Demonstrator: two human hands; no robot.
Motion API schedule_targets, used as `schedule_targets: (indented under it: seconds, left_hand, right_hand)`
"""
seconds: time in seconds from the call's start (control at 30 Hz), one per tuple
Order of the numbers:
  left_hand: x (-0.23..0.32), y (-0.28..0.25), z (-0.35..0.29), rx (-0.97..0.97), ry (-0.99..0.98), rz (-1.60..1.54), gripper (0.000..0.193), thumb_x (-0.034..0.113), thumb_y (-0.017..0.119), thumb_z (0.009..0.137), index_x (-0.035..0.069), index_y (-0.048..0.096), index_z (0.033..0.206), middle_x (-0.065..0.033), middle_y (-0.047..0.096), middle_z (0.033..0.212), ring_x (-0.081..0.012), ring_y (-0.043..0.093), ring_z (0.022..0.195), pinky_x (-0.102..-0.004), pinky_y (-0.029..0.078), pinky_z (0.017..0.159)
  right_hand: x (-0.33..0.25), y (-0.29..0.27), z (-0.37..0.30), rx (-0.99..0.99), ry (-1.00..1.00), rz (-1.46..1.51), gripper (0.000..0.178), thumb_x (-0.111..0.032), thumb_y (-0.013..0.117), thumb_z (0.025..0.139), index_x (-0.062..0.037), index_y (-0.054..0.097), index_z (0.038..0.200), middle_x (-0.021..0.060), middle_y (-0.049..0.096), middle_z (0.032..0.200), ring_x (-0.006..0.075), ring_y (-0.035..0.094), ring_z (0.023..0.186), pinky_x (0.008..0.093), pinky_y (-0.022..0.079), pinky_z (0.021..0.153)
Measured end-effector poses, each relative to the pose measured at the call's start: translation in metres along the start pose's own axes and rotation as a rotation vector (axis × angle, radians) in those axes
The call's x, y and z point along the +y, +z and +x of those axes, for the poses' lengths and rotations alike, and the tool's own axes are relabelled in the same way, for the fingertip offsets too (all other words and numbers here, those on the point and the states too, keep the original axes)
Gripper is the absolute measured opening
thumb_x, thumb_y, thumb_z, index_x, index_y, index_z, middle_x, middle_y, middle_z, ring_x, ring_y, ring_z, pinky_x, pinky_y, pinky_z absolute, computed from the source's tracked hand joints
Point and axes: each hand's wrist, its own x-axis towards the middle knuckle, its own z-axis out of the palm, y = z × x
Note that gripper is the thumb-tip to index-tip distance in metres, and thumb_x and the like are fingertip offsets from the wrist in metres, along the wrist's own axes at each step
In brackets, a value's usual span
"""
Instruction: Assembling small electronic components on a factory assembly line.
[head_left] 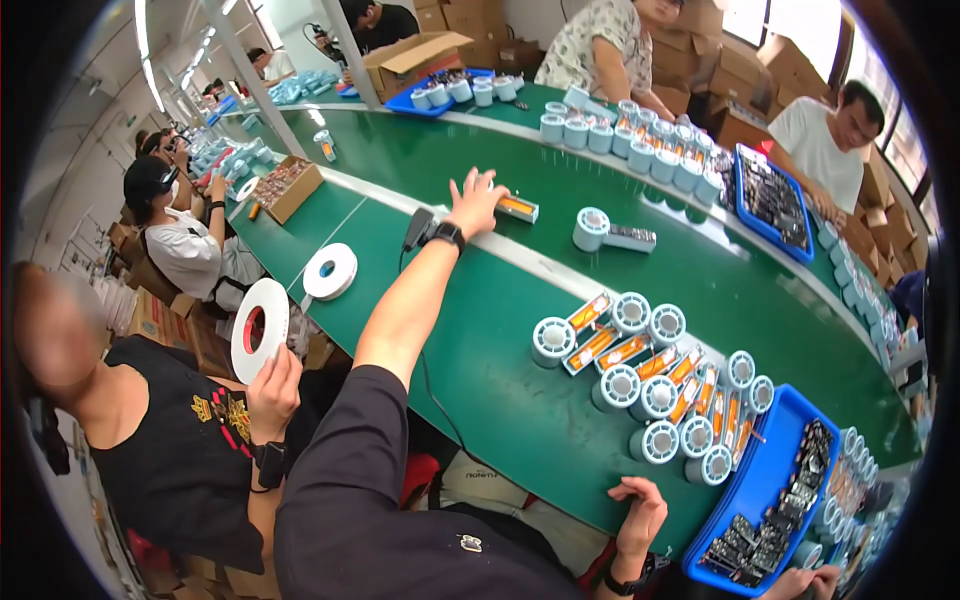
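My left hand (474, 204) reaches far forward over the belt's near rail. Its fingers curve over the round end of a light blue fan-like housing (519, 208), whose orange-filled handle sticks out to the right. Low at the right, my right hand (640, 515) hovers by the table's near edge, fingers loosely bent and apart, holding nothing. Beyond it sits a cluster of similar light blue housings (619, 386) with round grilles and orange strips in their handles. Another housing (592, 229) with a dark board in its handle lies on the belt.
A blue tray (700, 556) of dark circuit boards stands right of my right hand. A black adapter (418, 230) with a cord lies beside my left wrist. A white tape roll (330, 272) rests left; a neighbour (130, 430) holds another roll (244, 335). Co-workers sit across the green belt (400, 150).
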Motion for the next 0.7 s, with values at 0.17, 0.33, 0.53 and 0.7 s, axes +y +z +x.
schedule_targets:
  seconds: [0.17,0.33,0.53,0.7]
  left_hand:
    - [-0.022,-0.003,-0.005,0.224,0.027,-0.154,0.039,0.015,0.081,0.077,0.017,0.072,0.115,-0.0124,0.053,0.132,-0.0398,0.045,0.129,-0.0635,0.036,0.109]
    - [-0.063,-0.012,-0.033,0.531,-0.375,-0.067,0.034,0.027,0.084,0.075,0.017,0.076,0.106,-0.0151,0.06,0.112,-0.0396,0.056,0.107,-0.0509,0.049,0.087]
    - [-0.146,-0.009,-0.105,0.369,-0.726,0.178,0.033,0.035,0.08,0.078,0.016,0.074,0.105,-0.0178,0.058,0.115,-0.0421,0.057,0.108,-0.0563,0.05,0.085]
    - [-0.129,-0.019,-0.104,0.485,-0.665,0.299,0.027,0.032,0.078,0.083,0.014,0.073,0.103,-0.0168,0.059,0.118,-0.04,0.056,0.112,-0.057,0.049,0.087]
  right_hand:
    - [-0.004,0.002,0.001,0.031,0.046,-0.025,0.074,-0.06,0.034,0.109,0.0065,0.066,0.108,0.0152,0.07,0.081,0.0193,0.064,0.074,0.0294,0.048,0.071]
    - [-0.004,0.0,-0.008,0.045,0.057,-0.016,0.073,-0.058,0.035,0.109,0.0076,0.066,0.107,0.0162,0.071,0.081,0.0198,0.065,0.073,0.0301,0.049,0.07]
    - [-0.003,0.004,-0.006,0.054,0.051,0.003,0.071,-0.055,0.035,0.11,0.0068,0.07,0.106,0.0148,0.073,0.081,0.0204,0.068,0.074,0.0312,0.053,0.071]
    - [-0.013,-0.001,-0.002,0.01,0.09,-0.009,0.066,-0.05,0.037,0.111,0.0073,0.07,0.107,0.0144,0.073,0.083,0.0196,0.068,0.077,0.0307,0.054,0.073]
